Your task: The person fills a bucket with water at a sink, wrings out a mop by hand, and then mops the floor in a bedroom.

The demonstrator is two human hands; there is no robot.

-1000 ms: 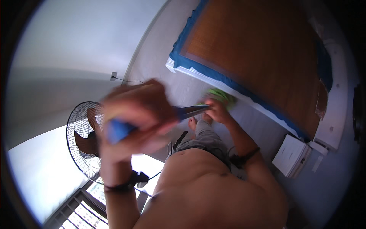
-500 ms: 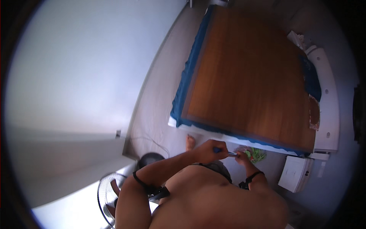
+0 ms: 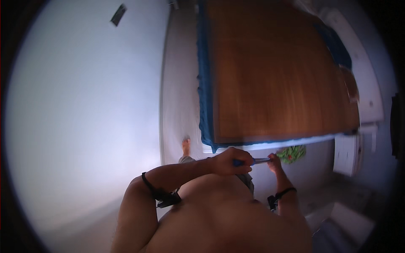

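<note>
In front of my body I hold a mop by its handle (image 3: 261, 160), which has a blue grip end and a pale pole. My left hand (image 3: 231, 161) is wrapped round the blue end. Farther along the pole, my right hand (image 3: 274, 162) is closed on it. Beyond the right hand, the mop head (image 3: 292, 154), a bundle of green strips with a bit of red, rests on the floor beside the bed.
A bed (image 3: 274, 76) with a brown mat and blue edging fills the upper right. At its right stand a white headboard (image 3: 363, 63) and a white bedside cabinet (image 3: 346, 156). A pale wall (image 3: 97, 105) runs along the left. My bare foot (image 3: 186, 146) is near the bed's corner.
My view has turned and moved, so the fan and the dark round thing at lower left are out of sight. The mop head appears shifted right and up. Both hands keep their hold.
</note>
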